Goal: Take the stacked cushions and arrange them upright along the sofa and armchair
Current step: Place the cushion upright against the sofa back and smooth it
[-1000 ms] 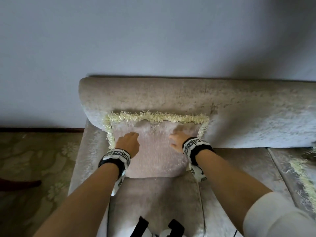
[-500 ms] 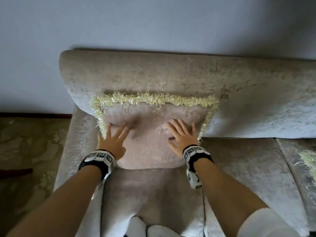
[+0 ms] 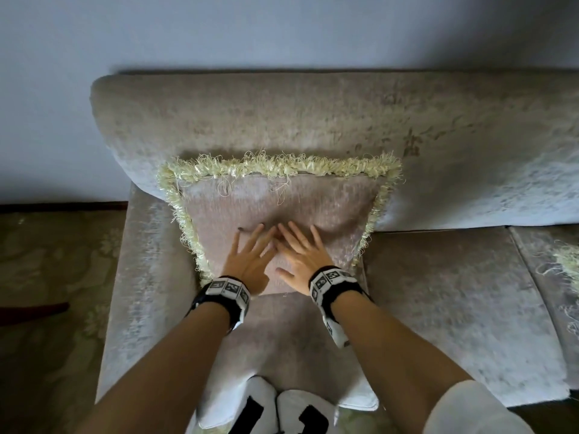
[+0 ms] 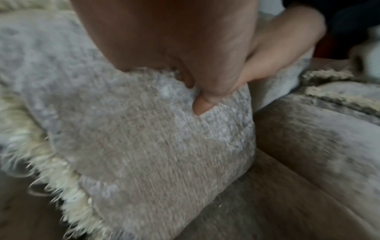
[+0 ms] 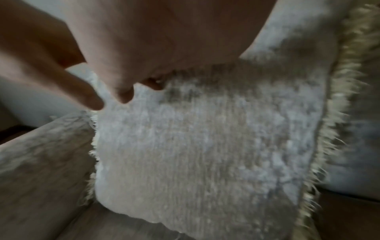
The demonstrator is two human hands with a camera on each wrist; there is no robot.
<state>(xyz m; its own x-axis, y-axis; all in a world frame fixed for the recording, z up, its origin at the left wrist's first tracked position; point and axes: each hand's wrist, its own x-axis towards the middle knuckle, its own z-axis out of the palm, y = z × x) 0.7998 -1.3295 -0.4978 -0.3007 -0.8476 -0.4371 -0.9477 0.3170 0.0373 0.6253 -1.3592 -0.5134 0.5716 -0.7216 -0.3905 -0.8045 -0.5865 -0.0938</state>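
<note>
A beige cushion [image 3: 282, 205] with a cream fringe stands upright against the sofa backrest [image 3: 282, 120] at the sofa's left end. My left hand [image 3: 250, 258] and right hand [image 3: 300, 252] lie flat side by side on the cushion's lower middle, fingers straight and spread, pressing into the fabric. The left wrist view shows the cushion [image 4: 144, 138] under my left hand [image 4: 195, 65]. Under the palm of my right hand [image 5: 123, 56] in the right wrist view is the cushion [image 5: 205, 146] again. Another fringed cushion [image 3: 568, 264] peeks in at the right edge.
The sofa seat [image 3: 454, 308] stretches to the right of the cushion. The sofa's armrest [image 3: 138, 277] lies on the left, with patterned carpet [image 3: 56, 308] beyond it. My white slippers [image 3: 269, 408] are at the sofa's front edge. A plain wall [image 3: 282, 32] rises behind.
Both hands have slid from the cushion's outer sides to its middle and now lie next to each other. A second ago the fingers were curled; now they are straight.
</note>
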